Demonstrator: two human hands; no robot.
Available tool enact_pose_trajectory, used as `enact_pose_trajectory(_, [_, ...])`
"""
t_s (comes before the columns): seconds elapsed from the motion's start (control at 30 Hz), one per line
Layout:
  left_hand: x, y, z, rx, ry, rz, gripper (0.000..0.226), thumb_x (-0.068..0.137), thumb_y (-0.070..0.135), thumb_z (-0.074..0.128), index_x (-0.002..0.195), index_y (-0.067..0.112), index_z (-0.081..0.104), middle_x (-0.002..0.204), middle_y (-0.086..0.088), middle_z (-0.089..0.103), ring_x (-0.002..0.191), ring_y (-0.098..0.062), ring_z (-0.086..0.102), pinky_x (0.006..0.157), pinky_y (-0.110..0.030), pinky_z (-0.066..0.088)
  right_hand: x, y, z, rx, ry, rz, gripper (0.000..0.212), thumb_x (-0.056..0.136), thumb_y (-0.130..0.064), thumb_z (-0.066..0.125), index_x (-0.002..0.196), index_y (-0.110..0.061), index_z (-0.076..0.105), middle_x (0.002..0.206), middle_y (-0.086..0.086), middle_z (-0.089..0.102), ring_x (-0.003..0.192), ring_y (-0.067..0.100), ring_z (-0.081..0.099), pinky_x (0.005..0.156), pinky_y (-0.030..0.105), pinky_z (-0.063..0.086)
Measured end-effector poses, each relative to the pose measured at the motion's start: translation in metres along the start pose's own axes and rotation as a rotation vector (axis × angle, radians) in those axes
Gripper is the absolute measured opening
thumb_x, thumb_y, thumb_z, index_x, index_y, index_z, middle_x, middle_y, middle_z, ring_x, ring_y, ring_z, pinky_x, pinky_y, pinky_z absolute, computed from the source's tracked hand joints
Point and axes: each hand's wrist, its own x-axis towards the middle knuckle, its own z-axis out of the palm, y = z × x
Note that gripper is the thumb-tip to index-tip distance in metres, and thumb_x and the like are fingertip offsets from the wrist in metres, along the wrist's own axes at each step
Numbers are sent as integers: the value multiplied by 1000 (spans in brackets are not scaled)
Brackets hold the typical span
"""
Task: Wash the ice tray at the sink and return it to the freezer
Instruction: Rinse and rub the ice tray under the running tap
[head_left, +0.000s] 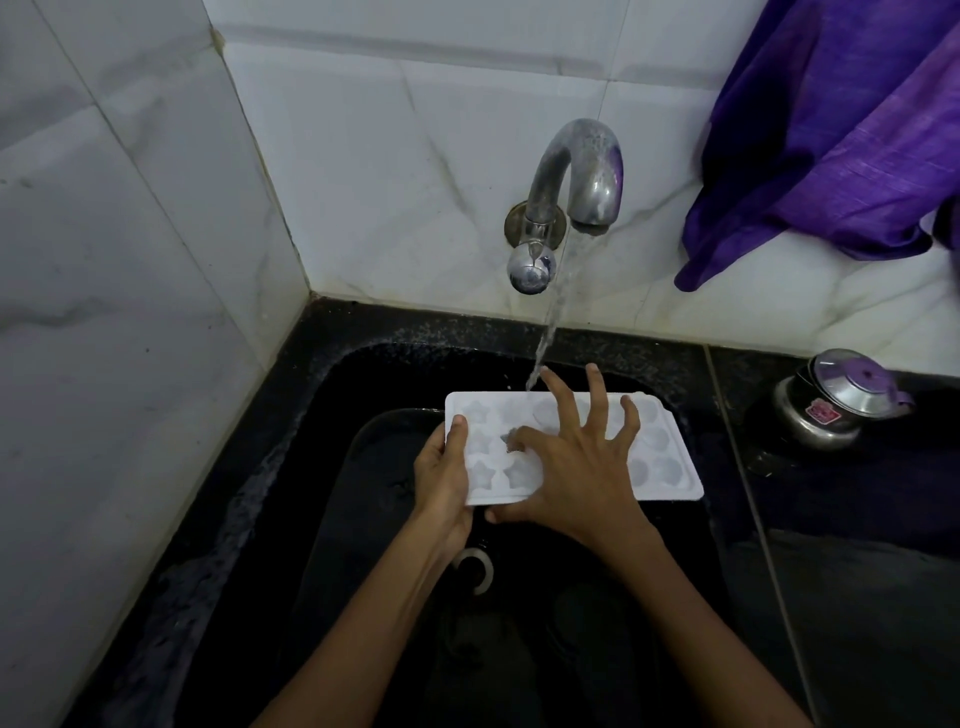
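A white ice tray (660, 457) with star and shell moulds is held level over the black sink (332, 395). Water runs from the steel tap (576, 176) onto the tray's far edge. My left hand (441, 483) grips the tray's left end, thumb on top and fingers underneath. My right hand (566, 467) lies across the tray's middle with fingers spread, its forefinger bent down into a mould and its thumb under the near edge. The right hand hides the middle moulds.
White marble tiles wall the sink at the left and back. A purple cloth (831, 130) hangs at the upper right. A small steel pot with a lid (831, 405) stands on the black counter to the right. The drain (475, 569) lies below the hands.
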Motion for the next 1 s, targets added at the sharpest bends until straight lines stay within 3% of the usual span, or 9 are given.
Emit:
enact_pose_trajectory(0.13, [4,6,-2,-25,24,10,30,97,32,47,114,12,62,101,-13,71,82,-25,69,62,-32,60,-5,2,-7,70,-15,28,74,47,-93,38,101,-48,62,152,1,18,141,37,-1,104,55,-1])
enact_pose_trajectory(0.3, [8,9,-6,-50,41,7,26,98,33,46,108,15,62,97,-10,71,81,-25,69,56,-32,59,-13,1,-10,89,55,42,46,64,-81,44,83,-42,58,149,3,22,141,37,2,104,53,6])
enact_pose_trajectory(0.5, [13,10,-5,-59,48,4,25,99,32,44,101,16,62,94,-9,72,77,-23,70,59,-32,59,-14,-7,-2,3,40,-5,40,74,-71,40,93,-48,66,150,4,25,138,40,11,103,54,8])
enact_pose_trajectory(0.6, [16,13,-4,-74,56,-24,28,99,32,42,105,13,62,99,-11,71,83,-27,69,69,-38,59,-15,-9,1,-21,47,-12,38,75,-68,41,96,-47,66,150,5,26,137,41,14,102,54,10])
enact_pose_trajectory(0.7, [18,10,-2,-65,54,-34,31,99,32,42,110,11,62,99,-12,71,82,-26,69,69,-37,58,-14,-8,3,-16,56,-26,35,74,-65,44,91,-46,66,148,4,29,137,41,15,103,54,9])
enact_pose_trajectory(0.87, [17,5,1,-72,53,-64,34,99,33,41,115,9,60,106,-16,70,91,-31,68,76,-41,57,-10,-1,3,-43,38,-30,26,66,-64,63,78,-41,63,144,5,34,137,42,14,104,54,5])
enact_pose_trajectory(1.0, [17,10,3,-88,27,-64,30,99,33,41,109,13,61,104,-14,70,89,-29,69,68,-37,58,-9,-3,-2,-32,73,-31,26,66,-61,57,81,-42,66,144,5,31,136,42,15,102,55,10])
